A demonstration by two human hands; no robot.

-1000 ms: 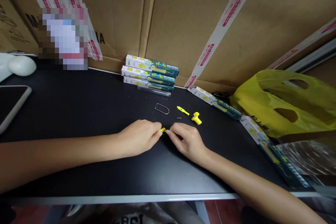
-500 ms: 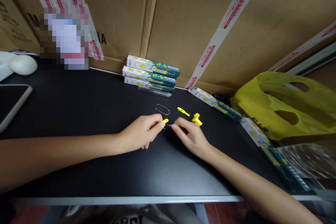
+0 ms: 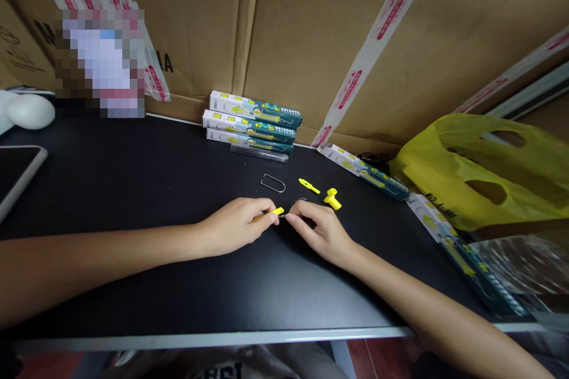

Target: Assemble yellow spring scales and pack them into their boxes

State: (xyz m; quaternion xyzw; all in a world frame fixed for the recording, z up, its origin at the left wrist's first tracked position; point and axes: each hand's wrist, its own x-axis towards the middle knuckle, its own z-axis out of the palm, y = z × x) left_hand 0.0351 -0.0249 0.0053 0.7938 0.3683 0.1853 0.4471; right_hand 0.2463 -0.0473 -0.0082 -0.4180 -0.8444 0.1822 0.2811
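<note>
My left hand [image 3: 242,222] is closed on a small yellow plastic piece [image 3: 278,211], whose holed end sticks out past the fingertips. Close beside it on the right, my right hand [image 3: 320,228] pinches a thin metal piece [image 3: 284,217] against the yellow end; its shape is too small to make out. Beyond the hands on the black table [image 3: 186,290] lie a U-shaped metal wire [image 3: 272,183], a slim yellow part [image 3: 309,186] and a yellow T-shaped part [image 3: 332,199]. A small spring [image 3: 303,199] shows just behind my right hand's fingers.
Printed boxes [image 3: 251,124] are stacked at the back, with a clear plastic tube [image 3: 259,153] in front. More boxes [image 3: 364,172] lie at the right beside a yellow bag [image 3: 444,172]. A white-framed device [image 3: 38,160] is at the left edge.
The view has shifted slightly. My right hand has moved a little closer to my left hand, and the small spring behind it has come into view.
</note>
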